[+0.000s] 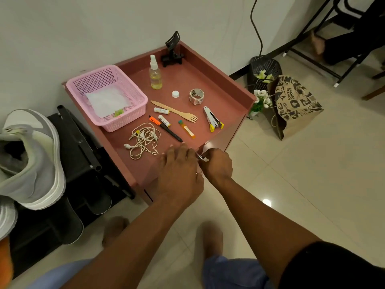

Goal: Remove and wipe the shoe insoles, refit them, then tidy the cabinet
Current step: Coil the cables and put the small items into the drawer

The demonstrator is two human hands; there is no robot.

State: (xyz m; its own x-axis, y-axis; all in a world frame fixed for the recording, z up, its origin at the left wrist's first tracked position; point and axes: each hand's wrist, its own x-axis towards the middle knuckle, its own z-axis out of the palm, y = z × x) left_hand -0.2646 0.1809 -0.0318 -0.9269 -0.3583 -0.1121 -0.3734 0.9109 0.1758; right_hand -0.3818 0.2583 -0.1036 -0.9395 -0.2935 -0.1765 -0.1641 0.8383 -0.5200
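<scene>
Cabinet [218,97] top is seen from the head view beside the wall, littered with small items. At its near edge, a small metal object [200,157] is pinched by the right hand [216,165]; the left hand [179,163] is laid flat there, fingers relaxed.

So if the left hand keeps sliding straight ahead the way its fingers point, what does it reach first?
Probably the black pen: the left hand lies flat at the cabinet top's front edge, fingers aimed up and slightly left. The tangled earphones sit just left of that line; depth is uncertain.

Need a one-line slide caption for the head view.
Both hands meet at the front edge of a pink cabinet top; right hand pinches a small metal item, left hand rests beside tangled earphones.
</scene>
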